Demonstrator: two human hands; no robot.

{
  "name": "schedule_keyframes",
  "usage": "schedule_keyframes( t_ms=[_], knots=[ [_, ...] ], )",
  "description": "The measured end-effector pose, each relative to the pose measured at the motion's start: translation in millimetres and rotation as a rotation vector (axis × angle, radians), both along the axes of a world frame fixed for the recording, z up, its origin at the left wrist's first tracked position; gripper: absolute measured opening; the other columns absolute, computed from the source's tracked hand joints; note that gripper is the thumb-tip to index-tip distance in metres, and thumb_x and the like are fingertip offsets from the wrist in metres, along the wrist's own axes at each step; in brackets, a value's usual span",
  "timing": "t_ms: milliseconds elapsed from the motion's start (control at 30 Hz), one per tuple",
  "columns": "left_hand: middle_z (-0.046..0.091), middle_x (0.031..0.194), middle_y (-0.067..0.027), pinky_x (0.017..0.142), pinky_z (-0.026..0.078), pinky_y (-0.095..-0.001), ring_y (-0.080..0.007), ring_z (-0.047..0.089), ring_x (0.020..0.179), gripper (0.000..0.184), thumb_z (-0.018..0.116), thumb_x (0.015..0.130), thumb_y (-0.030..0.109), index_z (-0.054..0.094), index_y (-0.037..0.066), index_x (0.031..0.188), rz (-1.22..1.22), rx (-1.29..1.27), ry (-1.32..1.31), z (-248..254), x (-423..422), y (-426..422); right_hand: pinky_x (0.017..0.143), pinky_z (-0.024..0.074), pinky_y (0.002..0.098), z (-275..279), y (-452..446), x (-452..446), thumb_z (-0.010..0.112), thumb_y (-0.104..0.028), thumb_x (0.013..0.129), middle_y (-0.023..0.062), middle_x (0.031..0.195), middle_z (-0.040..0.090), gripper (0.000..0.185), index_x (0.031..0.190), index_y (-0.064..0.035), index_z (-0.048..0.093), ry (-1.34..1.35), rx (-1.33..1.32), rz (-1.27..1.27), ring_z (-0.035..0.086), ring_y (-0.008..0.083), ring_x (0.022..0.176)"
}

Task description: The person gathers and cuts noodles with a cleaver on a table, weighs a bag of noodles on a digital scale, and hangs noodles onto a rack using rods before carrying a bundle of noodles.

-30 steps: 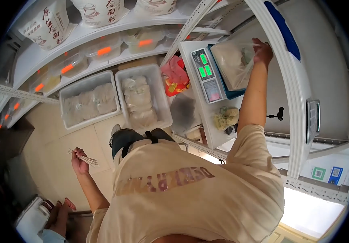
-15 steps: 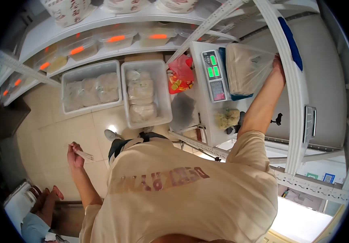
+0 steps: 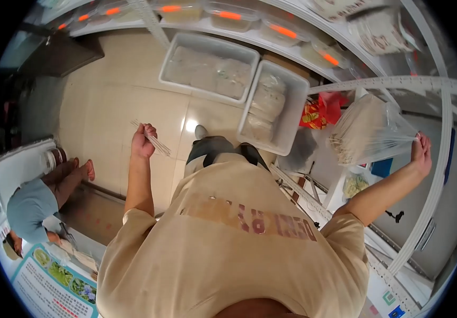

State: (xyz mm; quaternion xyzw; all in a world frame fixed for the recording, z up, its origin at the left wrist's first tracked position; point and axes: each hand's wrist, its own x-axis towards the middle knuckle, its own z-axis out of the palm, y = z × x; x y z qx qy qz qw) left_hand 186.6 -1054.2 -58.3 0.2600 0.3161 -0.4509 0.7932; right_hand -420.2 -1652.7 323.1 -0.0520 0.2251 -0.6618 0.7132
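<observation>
My left hand (image 3: 144, 140) is closed round a small bundle of thin wooden sticks (image 3: 159, 146), held out over the tiled floor. On the other side, my right hand (image 3: 422, 147) grips the gathered end of a clear plastic bag (image 3: 379, 127). The bag is full of similar thin sticks, whose ends show at its lower left. It hangs tilted above the white stand at the right. A blue edge of the weighing scale (image 3: 381, 167) shows below the bag; the scale's display is hidden. Near it lies a small bag of pale yellowish pieces (image 3: 354, 185).
Two white bins (image 3: 210, 93) with bagged goods stand on the floor ahead. Shelves behind carry lidded clear boxes (image 3: 232, 16) with orange clips. Red packaging (image 3: 321, 108) sits beside the right bin. A metal rack post (image 3: 432, 175) rises close to my right arm. Another person (image 3: 35, 204) bends at the left.
My right hand has lifted the bag of sticks off the scale. My left hand still holds its bundle, now raised farther forward. The view has turned, and more of the other person shows.
</observation>
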Motion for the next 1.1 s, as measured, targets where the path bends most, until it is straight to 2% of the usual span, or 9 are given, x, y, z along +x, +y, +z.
schedule_keyframes(
  t_ms=[133, 233, 367, 467, 600, 767, 900, 967, 1100],
  knots=[
    [0.048, 0.072, -0.0020, 0.054, 0.042, -0.0257, -0.0152, 0.045, 0.064, 0.031, 0.040, 0.107, 0.029, 0.048, 0.008, 0.086, 0.036, 0.001, 0.050, 0, 22, 44, 0.062, 0.0229, 0.0314, -17, 42, 106, 0.035, 0.008, 0.084, 0.0013, 0.066, 0.024, 0.016, 0.078, -0.0072, 0.036, 0.115, -0.012, 0.251, 0.021, 0.0124, 0.059],
    [0.045, 0.072, -0.0005, 0.053, 0.040, -0.0254, -0.0137, 0.043, 0.062, 0.028, 0.042, 0.106, 0.030, 0.047, 0.009, 0.088, 0.118, 0.020, -0.027, -1, 30, 82, 0.060, 0.0267, 0.0308, -29, 85, 204, 0.048, 0.008, 0.079, 0.0013, 0.065, 0.028, 0.015, 0.080, -0.0053, 0.041, 0.196, 0.065, 0.478, 0.027, 0.0126, 0.058],
    [0.044, 0.071, 0.0012, 0.053, 0.040, -0.0243, -0.0127, 0.041, 0.061, 0.024, 0.044, 0.105, 0.031, 0.048, 0.011, 0.091, 0.265, -0.026, -0.097, -19, 18, 144, 0.060, 0.0332, 0.0303, -68, 125, 317, 0.059, -0.010, 0.089, -0.0002, 0.063, 0.037, 0.021, 0.072, -0.0089, 0.047, 0.579, 0.024, 0.805, 0.034, 0.0136, 0.058],
    [0.044, 0.071, 0.0017, 0.053, 0.040, -0.0242, -0.0120, 0.041, 0.061, 0.025, 0.045, 0.105, 0.032, 0.049, 0.011, 0.091, 0.364, 0.024, -0.081, -23, -6, 180, 0.060, 0.0346, 0.0303, -119, 137, 388, 0.060, -0.013, 0.087, -0.0022, 0.059, 0.036, 0.017, 0.073, -0.0094, 0.050, 0.502, 0.140, 1.072, 0.031, 0.0127, 0.051],
    [0.043, 0.070, 0.0025, 0.054, 0.040, -0.0237, -0.0116, 0.041, 0.062, 0.026, 0.045, 0.105, 0.033, 0.050, 0.013, 0.090, 0.510, 0.070, -0.061, -20, -54, 223, 0.063, 0.0393, 0.0322, -191, 157, 489, 0.059, -0.015, 0.089, -0.0030, 0.056, 0.038, 0.014, 0.076, -0.0113, 0.055, 0.659, 0.180, 1.281, 0.032, 0.0124, 0.047],
    [0.040, 0.069, 0.0023, 0.054, 0.039, -0.0237, -0.0116, 0.040, 0.062, 0.024, 0.047, 0.105, 0.031, 0.050, 0.013, 0.089, 0.741, 0.069, -0.033, -9, -121, 274, 0.053, 0.0386, 0.0292, -276, 167, 607, 0.062, -0.023, 0.091, -0.0046, 0.054, 0.036, 0.013, 0.089, -0.0100, 0.058, 1.067, -0.085, 1.496, 0.032, 0.0102, 0.045],
    [0.039, 0.068, 0.0028, 0.054, 0.038, -0.0229, -0.0110, 0.039, 0.061, 0.024, 0.047, 0.105, 0.031, 0.050, 0.013, 0.089, 0.893, 0.256, -0.006, 22, -168, 278, 0.050, 0.0373, 0.0275, -343, 179, 684, 0.064, -0.024, 0.089, -0.0049, 0.056, 0.039, 0.016, 0.089, -0.0085, 0.061, 1.150, -0.144, 1.559, 0.035, 0.0100, 0.046],
    [0.039, 0.068, 0.0031, 0.052, 0.037, -0.0221, -0.0102, 0.038, 0.059, 0.025, 0.045, 0.105, 0.032, 0.050, 0.013, 0.090, 0.954, 0.346, 0.049, 29, -190, 275, 0.051, 0.0394, 0.0268, -379, 188, 723, 0.065, -0.023, 0.088, -0.0039, 0.060, 0.049, 0.015, 0.085, -0.0078, 0.064, 1.368, -0.394, 1.566, 0.043, 0.0100, 0.050],
    [0.039, 0.067, 0.0032, 0.050, 0.037, -0.0210, -0.0095, 0.036, 0.057, 0.028, 0.043, 0.106, 0.033, 0.050, 0.013, 0.088, 1.105, 0.377, 0.153, 55, -216, 248, 0.048, 0.0376, 0.0261, -448, 197, 784, 0.066, -0.023, 0.087, -0.0027, 0.059, 0.052, 0.018, 0.077, -0.0087, 0.065, 1.501, -0.568, 1.636, 0.046, 0.0087, 0.050]
  ],
)
